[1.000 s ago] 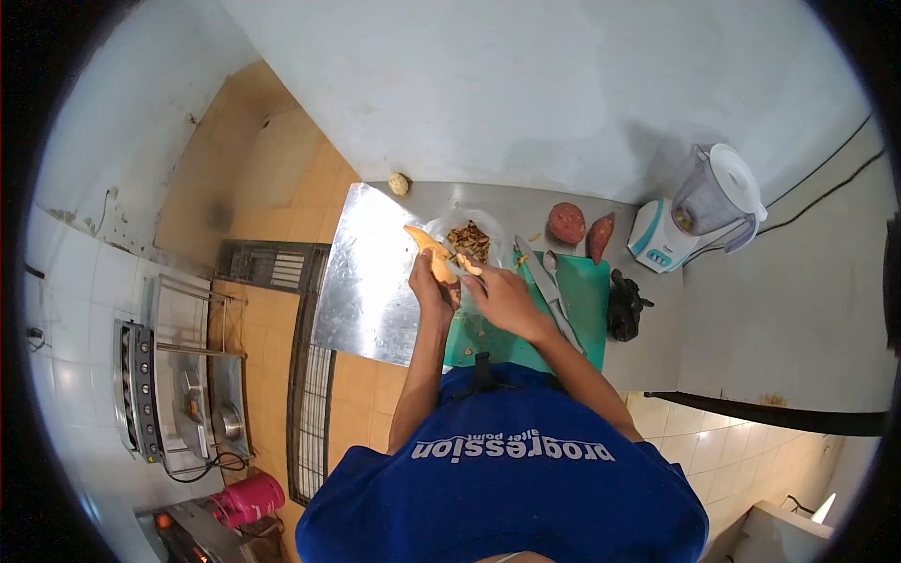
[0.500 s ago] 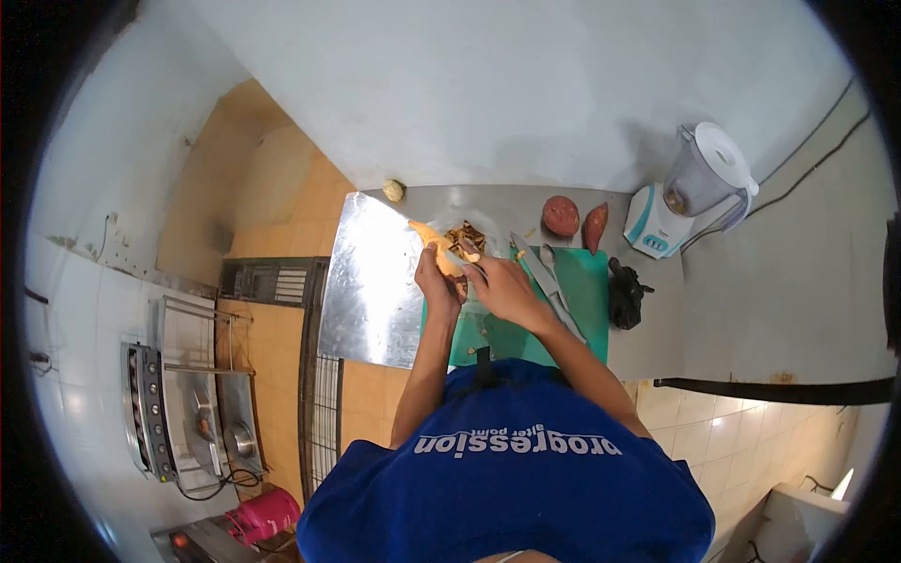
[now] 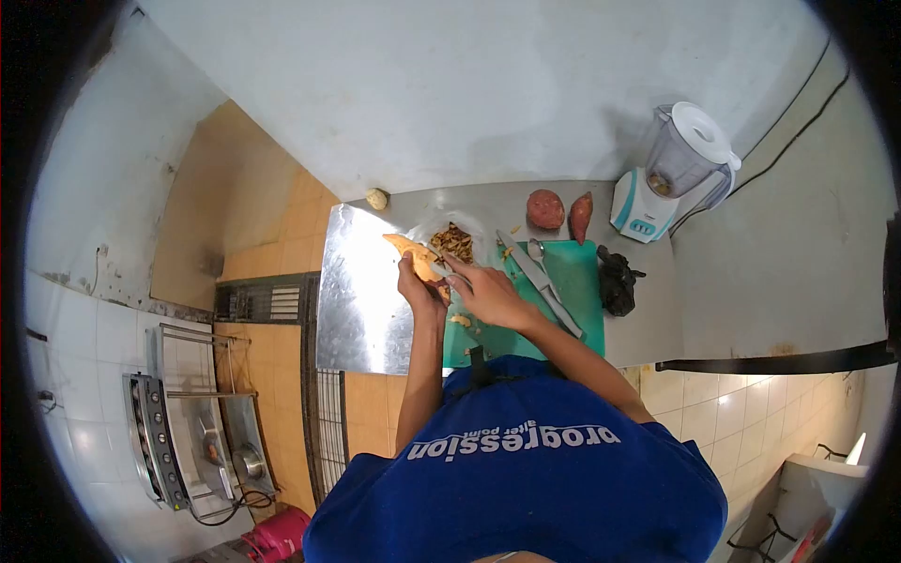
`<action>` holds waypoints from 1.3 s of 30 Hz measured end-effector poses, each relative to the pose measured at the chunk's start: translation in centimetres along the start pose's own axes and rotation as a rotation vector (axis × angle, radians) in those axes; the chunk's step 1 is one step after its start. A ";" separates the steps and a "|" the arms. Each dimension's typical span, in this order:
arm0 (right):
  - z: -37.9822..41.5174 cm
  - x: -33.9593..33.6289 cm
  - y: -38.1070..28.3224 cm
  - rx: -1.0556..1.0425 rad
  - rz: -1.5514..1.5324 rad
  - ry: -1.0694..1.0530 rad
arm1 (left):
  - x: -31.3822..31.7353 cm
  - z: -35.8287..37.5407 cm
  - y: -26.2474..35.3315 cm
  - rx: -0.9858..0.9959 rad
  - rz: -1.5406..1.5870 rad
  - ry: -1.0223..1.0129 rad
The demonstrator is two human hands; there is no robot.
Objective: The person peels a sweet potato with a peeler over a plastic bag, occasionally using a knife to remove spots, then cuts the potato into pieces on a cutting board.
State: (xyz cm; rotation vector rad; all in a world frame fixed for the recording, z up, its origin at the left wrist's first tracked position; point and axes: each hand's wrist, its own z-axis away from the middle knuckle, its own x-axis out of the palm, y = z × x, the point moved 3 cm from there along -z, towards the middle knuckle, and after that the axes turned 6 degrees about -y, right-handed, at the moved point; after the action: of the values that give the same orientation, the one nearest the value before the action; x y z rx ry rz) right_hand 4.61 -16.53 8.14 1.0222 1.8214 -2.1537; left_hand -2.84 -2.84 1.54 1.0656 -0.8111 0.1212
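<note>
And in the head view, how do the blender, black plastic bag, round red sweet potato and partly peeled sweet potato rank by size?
1. Blender
2. Black plastic bag
3. Round red sweet potato
Unranked: partly peeled sweet potato; it's partly covered, so unsure.

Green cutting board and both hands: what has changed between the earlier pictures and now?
A pale scrap now lies on the green cutting board, where bare board showed before. Neither grip has changed: the left hand holds the orange tuber, the right hand the small blade. The large knife and blender stay put; only the camera's view has shifted.
</note>
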 end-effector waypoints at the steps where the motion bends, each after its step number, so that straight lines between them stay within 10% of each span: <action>1: 0.2 0.4 0.4 0.017 -0.015 -0.011 | 0.1 -0.1 -0.2 -0.006 0.039 0.008; 39: 1.7 -0.4 1.6 0.023 0.097 0.012 | 2.3 0.6 0.0 0.045 -0.186 -0.165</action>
State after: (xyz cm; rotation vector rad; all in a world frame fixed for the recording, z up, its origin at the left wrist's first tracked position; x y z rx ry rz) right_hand 5.09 -18.62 7.11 1.1070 1.7186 -2.1213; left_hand -1.52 -3.94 3.11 1.1995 -0.8553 -0.1074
